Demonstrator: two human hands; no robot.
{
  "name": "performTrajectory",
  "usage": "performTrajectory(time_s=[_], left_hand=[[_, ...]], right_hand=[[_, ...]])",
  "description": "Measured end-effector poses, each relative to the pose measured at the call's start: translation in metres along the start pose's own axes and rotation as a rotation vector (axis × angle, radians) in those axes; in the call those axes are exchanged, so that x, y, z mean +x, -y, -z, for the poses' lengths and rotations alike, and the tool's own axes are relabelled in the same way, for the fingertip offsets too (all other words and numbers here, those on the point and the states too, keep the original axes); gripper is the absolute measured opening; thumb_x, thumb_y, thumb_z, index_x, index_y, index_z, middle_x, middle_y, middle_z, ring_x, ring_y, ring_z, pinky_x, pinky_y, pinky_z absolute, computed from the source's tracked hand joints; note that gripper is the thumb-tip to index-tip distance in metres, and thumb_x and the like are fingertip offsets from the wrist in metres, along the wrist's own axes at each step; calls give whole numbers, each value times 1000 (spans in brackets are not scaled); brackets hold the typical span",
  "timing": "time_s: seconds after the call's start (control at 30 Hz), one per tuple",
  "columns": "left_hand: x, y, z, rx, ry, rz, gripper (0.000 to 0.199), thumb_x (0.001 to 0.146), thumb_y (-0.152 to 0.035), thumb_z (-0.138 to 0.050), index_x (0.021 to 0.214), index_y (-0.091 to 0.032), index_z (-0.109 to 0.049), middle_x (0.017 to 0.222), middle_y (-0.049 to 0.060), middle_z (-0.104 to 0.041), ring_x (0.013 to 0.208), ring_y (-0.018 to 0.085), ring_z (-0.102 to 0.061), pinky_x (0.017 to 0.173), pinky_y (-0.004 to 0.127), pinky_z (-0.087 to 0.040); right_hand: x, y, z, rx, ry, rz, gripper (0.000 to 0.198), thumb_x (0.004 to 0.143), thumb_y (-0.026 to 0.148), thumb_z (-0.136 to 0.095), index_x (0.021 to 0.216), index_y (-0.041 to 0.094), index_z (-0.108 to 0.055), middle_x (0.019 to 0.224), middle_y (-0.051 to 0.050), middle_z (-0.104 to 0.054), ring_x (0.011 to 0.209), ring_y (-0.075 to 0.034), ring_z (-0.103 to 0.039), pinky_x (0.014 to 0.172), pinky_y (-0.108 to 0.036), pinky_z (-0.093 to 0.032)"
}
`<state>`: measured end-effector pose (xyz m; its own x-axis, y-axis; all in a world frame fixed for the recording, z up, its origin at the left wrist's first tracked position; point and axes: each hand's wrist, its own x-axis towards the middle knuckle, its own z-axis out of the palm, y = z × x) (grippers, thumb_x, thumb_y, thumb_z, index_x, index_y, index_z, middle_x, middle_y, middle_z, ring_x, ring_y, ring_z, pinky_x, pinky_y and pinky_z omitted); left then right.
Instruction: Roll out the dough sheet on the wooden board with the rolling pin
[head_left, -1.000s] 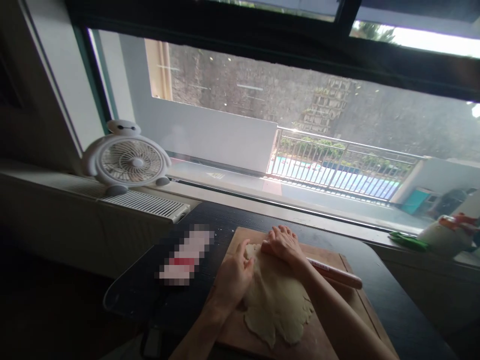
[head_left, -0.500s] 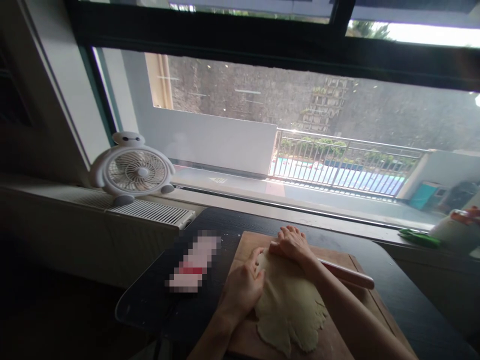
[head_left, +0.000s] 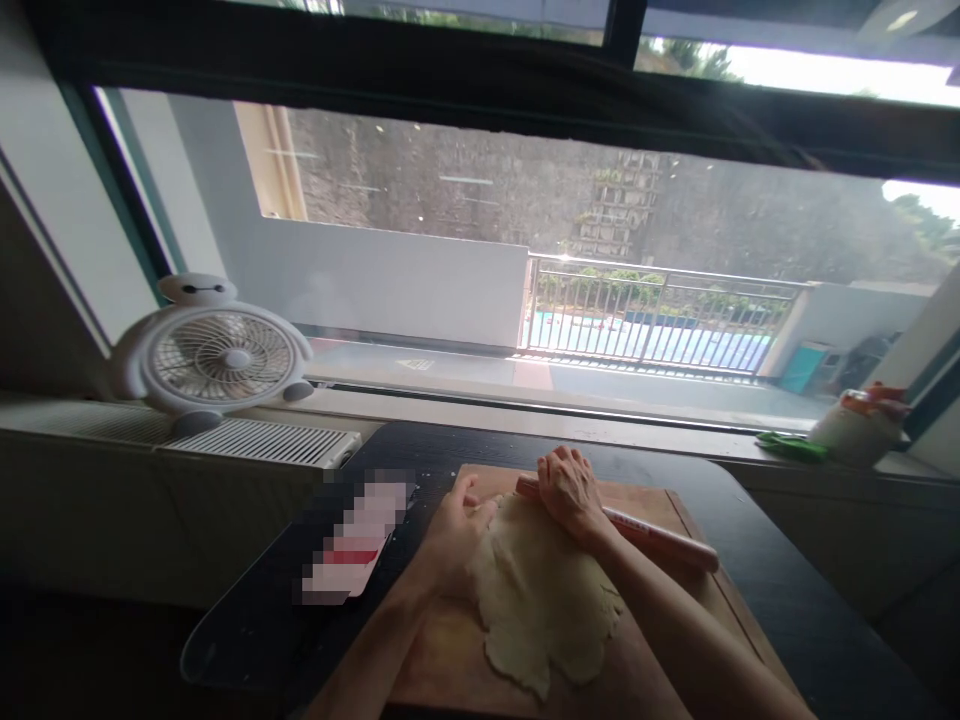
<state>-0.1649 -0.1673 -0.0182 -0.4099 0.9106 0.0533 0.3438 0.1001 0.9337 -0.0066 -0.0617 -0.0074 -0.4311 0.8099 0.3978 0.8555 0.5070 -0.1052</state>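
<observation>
A flat, pale sheet of dough (head_left: 547, 600) with a ragged, split near edge lies on a wooden board (head_left: 442, 640). Across its far end is a wooden rolling pin (head_left: 667, 540), slanting down to the right. My right hand (head_left: 574, 490) is closed over the pin's left part, knuckles up. At the dough's upper left edge is my left hand (head_left: 454, 530), fingers bent and thumb apart from them, the thumb tip by the dough's rim. Its palm side is hidden.
The board rests on a dark table (head_left: 360, 450). A blurred-out pink object (head_left: 360, 550) lies left of the board. A white fan (head_left: 225, 355) stands on the radiator (head_left: 262, 445). Beyond the window sill are a green cloth (head_left: 791, 447) and a pale container (head_left: 855, 430).
The view has swung right. My left hand has shifted left and away from the dough's edge, fingers loosening. My right hand's fingers have curled from flat to closed over the rolling pin.
</observation>
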Motion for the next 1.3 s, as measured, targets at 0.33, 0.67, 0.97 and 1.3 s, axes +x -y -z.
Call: performTrajectory(time_s=[0.33,0.67,0.97,1.3], left_hand=[[59,-37,-33,488,365,45,34,60,-47,-61,68,-14,-63,53,0,-54,45,11,-48,40,20,-32],[-2,-20,-25,-6,46,-81,35,75,-42,-47,94,-15,-59,86,5,-65,75,16,-60,63,24,-47],[-10,19,-17,171,-214,-241,41,76,-28,-47,117,-21,-48,114,6,-58,103,18,-56,89,30,-43],[-26,9,-11,126,-171,-248,40,78,-25,-42,118,-21,-47,119,5,-55,106,18,-53,93,31,-40]], right_hand=[[-51,-64,9,28,-28,118,37,92,30,-25,75,21,-57,77,-2,-62,71,-13,-54,68,-24,-33],[-54,-57,23,80,35,122,38,91,31,-26,73,21,-58,70,-1,-62,64,-14,-54,63,-26,-31],[2,7,0,122,127,-15,27,86,31,-34,90,19,-58,97,-8,-56,93,-20,-47,79,-30,-32],[-52,15,14,96,51,122,31,90,32,-29,111,25,-51,116,-6,-49,110,-20,-38,93,-33,-24]])
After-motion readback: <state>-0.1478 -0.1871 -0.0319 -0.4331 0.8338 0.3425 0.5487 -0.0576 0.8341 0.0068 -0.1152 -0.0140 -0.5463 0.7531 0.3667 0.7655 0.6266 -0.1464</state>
